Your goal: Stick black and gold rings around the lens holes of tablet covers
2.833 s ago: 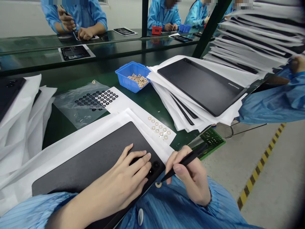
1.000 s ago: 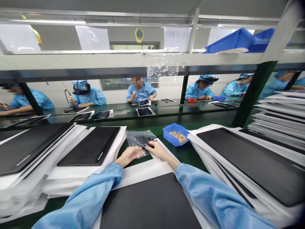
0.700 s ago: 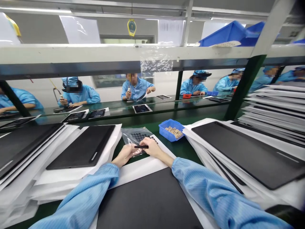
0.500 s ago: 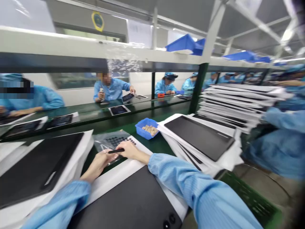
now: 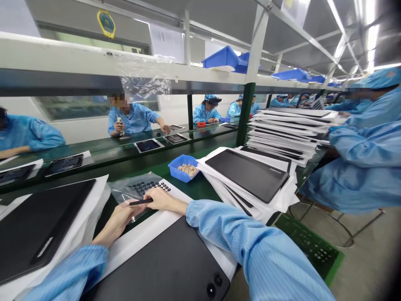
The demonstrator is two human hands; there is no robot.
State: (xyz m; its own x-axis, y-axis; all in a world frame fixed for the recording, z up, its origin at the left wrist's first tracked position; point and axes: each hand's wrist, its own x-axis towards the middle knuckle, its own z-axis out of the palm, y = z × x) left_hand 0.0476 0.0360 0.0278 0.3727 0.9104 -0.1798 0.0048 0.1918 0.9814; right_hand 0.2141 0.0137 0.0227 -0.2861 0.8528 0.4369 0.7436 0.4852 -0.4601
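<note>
Right now, the person's right hand (image 5: 163, 200) is closed on a thin black stick (image 5: 140, 202), pinching it in the fingers. The stick lies flat and points left, over a clear plastic bag (image 5: 125, 188). The left hand (image 5: 117, 220) is just beside the stick's left tip. Its fingers are half curled, and I cannot tell if it grips anything.

Rows of little black rings (image 5: 150, 188) sit just past the hands, by the edge of a white sheet (image 5: 178, 195). All of this is on a green table (image 5: 203, 188). Near the person, a big black flat case (image 5: 156, 267) lies under both arms. Another black case (image 5: 40, 225) rests on white paper to the left.

Farther along, a blue bin (image 5: 183, 167) holds a heap of tan rings (image 5: 188, 169). To its right is a pile of black cases (image 5: 247, 175) on white paper, and a taller stack (image 5: 282, 138) stands behind it. A co-worker's blue sleeve (image 5: 360, 167) fills the right side. Other people in blue coats (image 5: 131, 119) sit across the table.
</note>
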